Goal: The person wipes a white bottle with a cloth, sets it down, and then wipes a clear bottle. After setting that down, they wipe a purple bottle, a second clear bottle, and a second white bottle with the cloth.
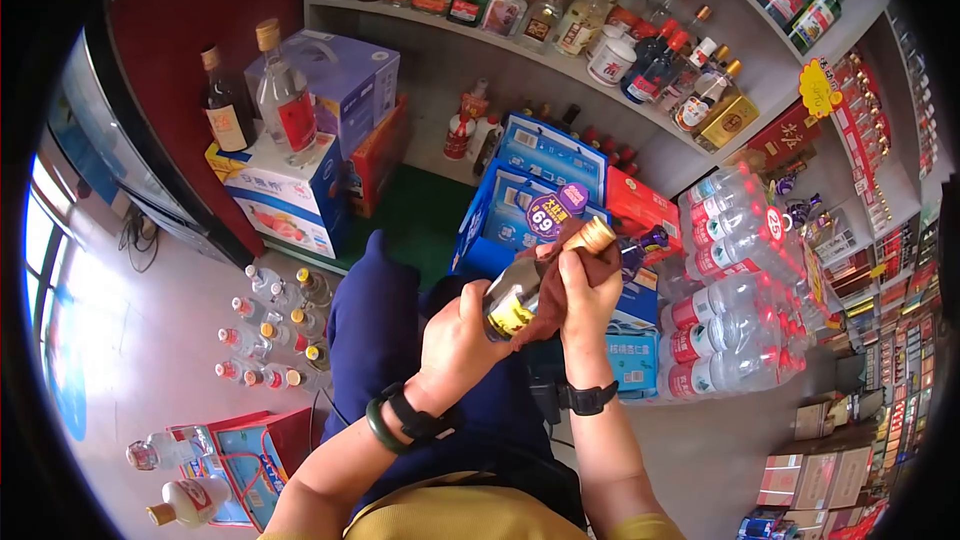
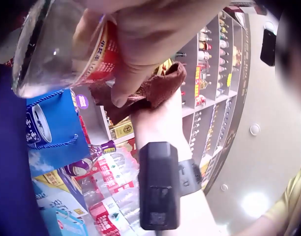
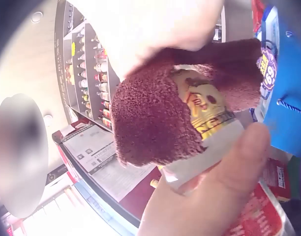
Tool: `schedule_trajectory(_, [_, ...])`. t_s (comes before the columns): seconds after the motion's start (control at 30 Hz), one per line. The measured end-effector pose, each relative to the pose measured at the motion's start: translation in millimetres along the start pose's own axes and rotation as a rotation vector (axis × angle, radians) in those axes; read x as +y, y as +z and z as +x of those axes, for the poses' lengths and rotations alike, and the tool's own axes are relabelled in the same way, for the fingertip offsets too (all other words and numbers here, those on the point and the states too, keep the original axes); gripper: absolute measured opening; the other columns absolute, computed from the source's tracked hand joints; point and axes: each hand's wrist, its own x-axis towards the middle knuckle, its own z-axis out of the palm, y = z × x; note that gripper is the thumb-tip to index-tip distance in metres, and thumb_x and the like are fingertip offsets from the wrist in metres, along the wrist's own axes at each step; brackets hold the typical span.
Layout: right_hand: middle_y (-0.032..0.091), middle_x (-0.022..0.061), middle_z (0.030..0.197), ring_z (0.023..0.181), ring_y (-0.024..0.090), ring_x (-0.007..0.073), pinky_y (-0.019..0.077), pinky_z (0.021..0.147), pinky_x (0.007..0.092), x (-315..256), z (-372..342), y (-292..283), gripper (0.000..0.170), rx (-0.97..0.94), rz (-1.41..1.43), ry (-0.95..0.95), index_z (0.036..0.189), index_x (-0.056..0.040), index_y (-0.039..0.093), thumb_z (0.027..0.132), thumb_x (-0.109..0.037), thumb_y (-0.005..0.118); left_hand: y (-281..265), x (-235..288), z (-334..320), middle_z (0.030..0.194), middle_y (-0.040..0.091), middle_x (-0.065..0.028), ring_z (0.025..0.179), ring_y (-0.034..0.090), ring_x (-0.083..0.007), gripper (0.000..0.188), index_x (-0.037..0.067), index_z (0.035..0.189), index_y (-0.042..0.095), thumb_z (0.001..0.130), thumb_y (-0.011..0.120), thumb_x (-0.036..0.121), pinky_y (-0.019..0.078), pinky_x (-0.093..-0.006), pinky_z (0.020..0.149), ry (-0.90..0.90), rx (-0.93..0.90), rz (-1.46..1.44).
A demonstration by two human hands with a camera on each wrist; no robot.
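Note:
A clear glass bottle [image 1: 510, 308] with a yellow and white label and a gold cap [image 1: 594, 234] is tilted between both hands. The left hand [image 1: 458, 344] grips its lower body, thumb along the side; in the left wrist view the bottle [image 2: 52, 54] shows a red label near its base. A brown cloth [image 1: 556, 298] wraps the neck and shoulder, and the right hand [image 1: 588, 304] holds it there, just below the cap. Seen from the right wrist, the cloth [image 3: 155, 113] covers part of the yellow label [image 3: 207, 110], with the left hand's thumb [image 3: 241, 157] beside it.
Shelves of bottles [image 1: 540, 50] curve along the back. Blue gift bags [image 1: 500, 210] and wrapped plastic bottles [image 1: 715, 330] stand beyond the hands. Several small bottles [image 1: 270, 330] stand on the floor at left, near a red and blue bag [image 1: 245, 460]. Two bottles top a white box [image 1: 290, 195].

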Motion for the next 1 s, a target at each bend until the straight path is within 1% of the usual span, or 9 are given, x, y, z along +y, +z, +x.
schedule_trajectory(0.13, [0.064,0.0113,0.102,0.086,0.065,0.0174,0.0524,0.08,0.0304,7.3,-3.2,-19.3,0.041,-0.042,0.046,-0.17,0.118,0.0043,0.053,0.093,-0.025,0.066,-8.2,8.4,-3.2,0.089,0.067,-0.0164,0.079,0.069,-0.0295,0.068,0.003,0.113,0.046,0.067,0.088,0.028,0.055,-0.0363,0.071,-0.151,-0.231,-0.212])
schedule_trajectory(0.2, [0.064,0.0083,0.1,0.088,0.063,0.0164,0.0507,0.079,0.0303,7.4,0.7,-28.0,0.041,0.138,-0.384,-0.395,0.114,0.0029,0.056,0.095,-0.033,0.061,-13.2,2.3,-3.6,0.099,0.066,-0.0198,0.095,0.067,-0.0332,0.077,0.001,0.119,0.044,0.063,0.09,0.027,0.0529,-0.0378,0.08,-0.224,-0.481,-0.504])
schedule_trajectory(0.23, [0.063,0.0062,0.096,0.09,0.06,0.0152,0.0486,0.08,0.0309,6.6,-2.6,-31.4,0.041,0.151,-0.163,-0.213,0.11,-0.0001,0.059,0.097,-0.039,0.058,-16.1,3.0,-3.5,0.101,0.066,-0.0185,0.099,0.066,-0.0295,0.078,0.0,0.12,0.044,0.064,0.091,0.027,0.0513,-0.0359,0.084,-0.226,-0.545,-0.56])
schedule_trajectory(0.37, [0.061,0.0147,0.114,0.102,0.061,0.0286,0.0504,0.091,0.0445,-55.5,12.7,-39.0,0.073,-0.058,0.401,0.201,0.127,-0.004,0.049,0.092,-0.067,0.042,-19.8,4.1,-8.5,0.104,0.065,-0.0168,0.102,0.065,-0.025,0.077,0.0,0.12,0.045,0.064,0.091,0.027,0.0499,-0.0344,0.088,-0.127,-0.608,-0.598])
schedule_trajectory(0.47, [0.057,0.023,0.125,0.121,0.055,0.0348,0.0436,0.103,0.0496,-94.8,19.0,-45.1,0.074,-0.574,0.024,0.038,0.129,0.0013,0.05,0.088,-0.059,0.059,-18.3,2.6,-13.6,0.099,0.066,-0.0158,0.097,0.067,-0.0272,0.078,0.002,0.12,0.044,0.064,0.091,0.029,0.052,-0.0369,0.083,-0.011,-0.545,-0.531])
schedule_trajectory(0.53, [0.065,0.0171,0.114,0.106,0.062,0.0261,0.0494,0.092,0.0379,-95.6,10.8,-40.7,0.058,-0.669,-0.123,0.032,0.104,0.0036,0.065,0.089,-0.052,0.062,-40.2,27.3,-3.9,0.093,0.066,-0.0171,0.089,0.067,-0.033,0.078,0.003,0.12,0.043,0.064,0.09,0.029,0.0532,-0.0408,0.075,-0.362,-0.781,-0.452])
schedule_trajectory(0.6, [0.067,0.0157,0.093,0.091,0.065,0.0239,0.0505,0.082,0.0341,-106.8,-1.4,-35.8,0.051,-0.594,-0.21,0.115,0.091,0.0027,0.065,0.088,-0.048,0.065,-24.5,11.0,-23.8,0.086,0.065,-0.0185,0.081,0.066,-0.0378,0.072,0.003,0.115,0.042,0.064,0.088,0.024,0.0522,-0.0441,0.068,-0.002,-0.479,-0.31])
schedule_trajectory(0.73, [0.056,0.0091,0.074,0.072,0.058,0.0205,0.0462,0.067,0.0329,-86.7,-12.1,-43.6,0.044,-0.452,-0.19,-0.002,0.078,-0.0011,0.056,0.09,-0.042,0.064,-23.9,2.8,-28.3,0.085,0.063,-0.0181,0.081,0.064,-0.0378,0.062,0.003,0.113,0.045,0.067,0.082,0.02,0.0519,-0.0441,0.071,0.182,-0.282,-0.234])
schedule_trajectory(1.0, [0.06,0.0122,0.078,0.068,0.059,0.0184,0.0455,0.059,0.0291,-103.4,-23.7,-41.3,0.032,-0.42,-0.146,0.091,0.088,-0.0007,0.058,0.091,-0.031,0.067,-42.0,6.7,-21.2,0.087,0.061,-0.0126,0.081,0.063,-0.0318,0.054,0.002,0.111,0.051,0.066,0.078,0.014,0.0512,-0.0413,0.071,0.278,-0.187,-0.042])
